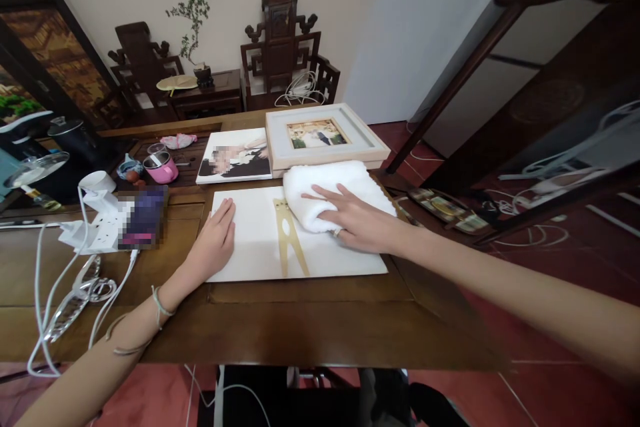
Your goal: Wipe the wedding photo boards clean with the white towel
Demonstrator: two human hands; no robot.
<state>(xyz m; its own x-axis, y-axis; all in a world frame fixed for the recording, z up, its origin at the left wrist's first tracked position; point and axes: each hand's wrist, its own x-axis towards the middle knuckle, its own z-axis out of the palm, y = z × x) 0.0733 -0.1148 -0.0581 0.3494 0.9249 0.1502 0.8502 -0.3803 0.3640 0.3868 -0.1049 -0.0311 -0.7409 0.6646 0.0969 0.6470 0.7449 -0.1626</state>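
A white rectangular panel (250, 240) lies flat on the wooden table, with a tan A-shaped stand piece (283, 240) on its surface. My left hand (214, 243) rests flat over the panel's left edge, fingers extended and close together, holding nothing. On the panel's right part sits a folded white towel (325, 180). My right hand (353, 217) presses down on this towel, some fingers spread across it and others curled into its fabric. The towel covers the panel's upper right area and touches the stand piece's top end.
Behind the panel lie a framed photo (360, 130) and a photo panel (235, 170). At left are a power strip (103, 227), white cables, a clear hair claw (75, 300) and a pink cup (163, 170). The wooden table's (320, 327) front edge is near me.
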